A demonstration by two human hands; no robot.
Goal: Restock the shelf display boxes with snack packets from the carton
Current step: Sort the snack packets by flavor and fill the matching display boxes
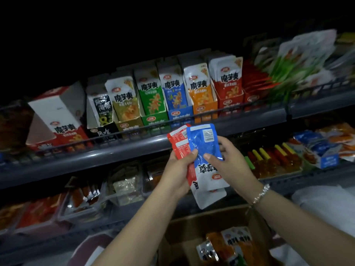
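Taking the grey shelf rail (123, 150) as your landmark, a red-and-white display box (57, 120) leaned tilted above its left end, its card face matt and flat. To the right of that, still above the rail, stood a row of upright card boxes holding glossy foil packets: a black box (99, 129), an olive box (128, 124), a green box (155, 118), a blue display box (177, 113), an orange box (204, 108) and a red box (230, 102).

Just below the rail's middle, your left hand (178, 169) was clenched around red packets (179, 143), slim, shiny rectangles fanned upward, with your thumb pressed across their lower part. Beside it, your right hand (228, 160) gripped a blue-and-white packet (203, 150), crinkled foil turned upside down, your thumb on its face and your fingers behind its right edge; its top overlapped the red ones and reached the rail. A beaded bracelet (260, 194) circled your right wrist.

Well below the rail, the brown cardboard carton (184, 227) sat open, with more foil packets (230, 246) lying loose inside.
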